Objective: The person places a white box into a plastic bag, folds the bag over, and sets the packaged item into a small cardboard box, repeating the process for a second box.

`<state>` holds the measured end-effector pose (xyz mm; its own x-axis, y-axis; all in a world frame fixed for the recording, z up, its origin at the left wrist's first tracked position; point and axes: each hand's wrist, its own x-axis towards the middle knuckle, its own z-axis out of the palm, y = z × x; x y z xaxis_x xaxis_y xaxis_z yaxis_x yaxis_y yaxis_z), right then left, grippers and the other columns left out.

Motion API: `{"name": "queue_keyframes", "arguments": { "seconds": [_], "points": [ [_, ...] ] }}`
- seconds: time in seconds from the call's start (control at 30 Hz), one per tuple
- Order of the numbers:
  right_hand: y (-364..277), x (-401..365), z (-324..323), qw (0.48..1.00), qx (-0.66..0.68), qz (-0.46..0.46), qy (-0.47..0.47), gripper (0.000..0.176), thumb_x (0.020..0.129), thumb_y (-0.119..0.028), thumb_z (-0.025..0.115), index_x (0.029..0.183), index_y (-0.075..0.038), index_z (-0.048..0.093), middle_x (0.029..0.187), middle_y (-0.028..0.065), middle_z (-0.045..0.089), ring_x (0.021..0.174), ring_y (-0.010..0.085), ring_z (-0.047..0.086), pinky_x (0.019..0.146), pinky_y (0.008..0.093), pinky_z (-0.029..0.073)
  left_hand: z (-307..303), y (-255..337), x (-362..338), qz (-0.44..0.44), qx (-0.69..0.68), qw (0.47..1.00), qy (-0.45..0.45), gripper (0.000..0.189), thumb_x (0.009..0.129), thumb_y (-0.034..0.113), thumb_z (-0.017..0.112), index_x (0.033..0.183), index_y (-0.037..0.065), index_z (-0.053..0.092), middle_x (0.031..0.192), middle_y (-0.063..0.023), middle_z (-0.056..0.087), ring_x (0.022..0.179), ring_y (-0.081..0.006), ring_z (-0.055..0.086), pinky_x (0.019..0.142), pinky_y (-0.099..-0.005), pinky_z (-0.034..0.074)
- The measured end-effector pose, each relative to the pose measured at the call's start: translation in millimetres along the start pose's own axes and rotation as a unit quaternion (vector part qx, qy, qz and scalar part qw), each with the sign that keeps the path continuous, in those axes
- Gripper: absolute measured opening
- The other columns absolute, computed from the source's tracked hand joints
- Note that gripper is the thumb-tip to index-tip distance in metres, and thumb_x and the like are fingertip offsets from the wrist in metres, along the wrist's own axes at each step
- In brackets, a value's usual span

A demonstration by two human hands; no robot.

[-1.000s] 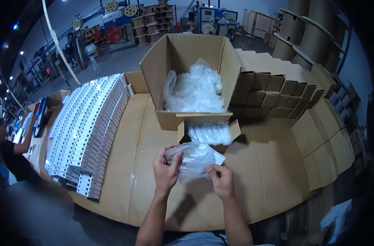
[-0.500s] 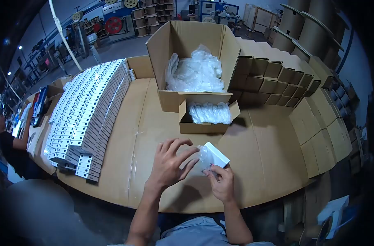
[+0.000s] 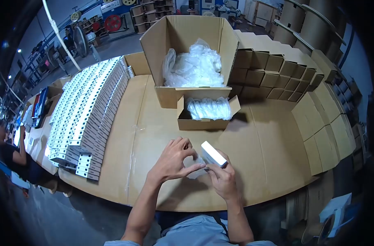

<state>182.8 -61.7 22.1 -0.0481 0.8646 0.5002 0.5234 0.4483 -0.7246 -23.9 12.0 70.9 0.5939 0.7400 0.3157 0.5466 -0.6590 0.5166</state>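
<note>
Far out to the left of the grip, a seated person [image 3: 9, 151] works at another bench. Nearer, but well to the left of the hands, long rows of small white boxes [image 3: 88, 110] lie packed edge to edge on the cardboard-covered table [image 3: 260, 135]. The left hand [image 3: 172, 160] hovers low over the table with its fingers curled in, pinching the clear plastic bag [image 3: 194, 170] that bunches just under and between the two hands. Touching that bag, the white box [image 3: 213, 153] stands tilted, its near end clasped in the right hand [image 3: 222, 180], thumb on one side and fingers wrapped behind. Straight beyond the grip sits a small open carton [image 3: 199, 124] with bagged white pieces [image 3: 208, 108] inside, and touching its far side a large open carton [image 3: 183, 33] holds a heap of crumpled plastic [image 3: 193, 67]. To the right of and beyond the grip, closed brown cartons [image 3: 277, 74] are stacked in stepped rows, with flat cartons [image 3: 326, 131] leaning at the table's right edge, well apart from the hands.
</note>
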Motion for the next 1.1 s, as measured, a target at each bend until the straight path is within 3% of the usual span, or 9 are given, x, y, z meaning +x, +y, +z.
{"name": "queue_keyframes", "arguments": {
  "seconds": [0.27,0.43,0.53,0.67,0.8,0.87,0.97,1.0,1.1],
  "points": [
    [16,1,-5,0.999,0.0,0.037,0.024,0.016,0.079,-0.006,0.083,0.087,0.002,0.072,0.131,0.0253,0.059,0.117,0.0388,0.063,0.098,0.0431,0.052,10,-10,5,-0.131,-0.196,0.972,-0.019,0.024,0.088,0.014,0.077,0.086,0.0,0.057,0.082,-0.0111,0.062,0.076,-0.03,0.061,0.077,-0.042,0.049],
    [24,-5,-5,0.995,0.015,0.098,-0.018,0.019,0.081,-0.011,0.083,0.085,0.002,0.071,0.13,0.0272,0.059,0.115,0.0405,0.063,0.096,0.0433,0.052,5,-14,17,0.008,0.024,0.994,0.104,0.031,0.089,0.019,0.08,0.092,0.004,0.053,0.074,-0.0062,0.062,0.066,-0.0222,0.066,0.063,-0.0359,0.049],
    [23,-5,-5,0.994,0.018,0.107,-0.007,0.02,0.08,-0.013,0.085,0.084,0.001,0.071,0.113,0.023,0.065,0.103,0.0376,0.065,0.088,0.0425,0.053,7,-4,17,-0.152,-0.205,0.966,0.036,0.027,0.093,0.017,0.076,0.102,0.004,0.054,0.074,-0.0092,0.068,0.067,-0.0224,0.07,0.062,-0.0378,0.051],
    [21,-4,-6,0.992,0.036,0.118,0.004,0.02,0.079,-0.015,0.086,0.085,-0.001,0.073,0.097,0.0192,0.067,0.087,0.0339,0.065,0.078,0.041,0.052,7,5,24,-0.189,-0.228,0.955,0.0,0.027,0.095,0.014,0.073,0.11,0.004,0.052,0.068,-0.0135,0.068,0.066,-0.0167,0.07,0.055,-0.0341,0.051],
    [32,-12,-2,0.985,0.048,0.167,0.012,0.021,0.081,-0.018,0.086,0.088,-0.002,0.074,0.095,0.0171,0.067,0.079,0.0267,0.062,0.069,0.0364,0.05,15,-27,19,-0.153,-0.35,0.9,0.211,0.017,0.104,0.014,0.059,0.114,0.003,0.052,0.06,-0.0047,0.056,0.056,-0.0121,0.057,0.054,-0.0289,0.046],
    [44,-22,10,0.971,0.09,0.211,0.067,0.022,0.082,-0.02,0.086,0.089,-0.002,0.074,0.092,0.0144,0.065,0.076,0.0217,0.059,0.063,0.0336,0.047,28,-44,14,-0.082,-0.359,0.857,0.361,0.036,0.103,0.027,0.061,0.125,0.002,0.047,0.094,-0.0074,0.06,0.089,-0.0122,0.058,0.079,-0.0311,0.051],
    [43,-19,14,0.965,0.098,0.212,0.119,0.023,0.084,-0.022,0.085,0.09,-0.002,0.074,0.088,0.0112,0.063,0.072,0.0171,0.055,0.058,0.0308,0.044,50,-28,-20,-0.183,-0.507,0.804,0.25,0.066,0.089,0.032,0.08,0.134,0.004,0.041,0.119,-0.0115,0.054,0.104,-0.0181,0.058,0.094,-0.0343,0.049],
    [41,-18,14,0.966,0.092,0.204,0.131,0.024,0.085,-0.022,0.085,0.09,-0.002,0.074,0.087,0.0103,0.062,0.072,0.016,0.054,0.058,0.0301,0.044,61,-20,-27,-0.193,-0.44,0.855,0.196,0.065,0.089,0.024,0.081,0.135,0.005,0.039,0.12,-0.0105,0.055,0.1,-0.0157,0.06,0.086,-0.0295,0.052],
    [45,-20,20,0.964,0.121,0.203,0.119,0.024,0.086,-0.022,0.084,0.09,-0.001,0.073,0.087,0.0089,0.06,0.067,0.0132,0.051,0.055,0.0282,0.042,58,21,-28,-0.295,-0.496,0.809,0.116,0.044,0.094,0.011,0.074,0.128,0.002,0.049,0.105,-0.0053,0.061,0.087,-0.0093,0.06,0.071,-0.0226,0.051]
  ]
}}
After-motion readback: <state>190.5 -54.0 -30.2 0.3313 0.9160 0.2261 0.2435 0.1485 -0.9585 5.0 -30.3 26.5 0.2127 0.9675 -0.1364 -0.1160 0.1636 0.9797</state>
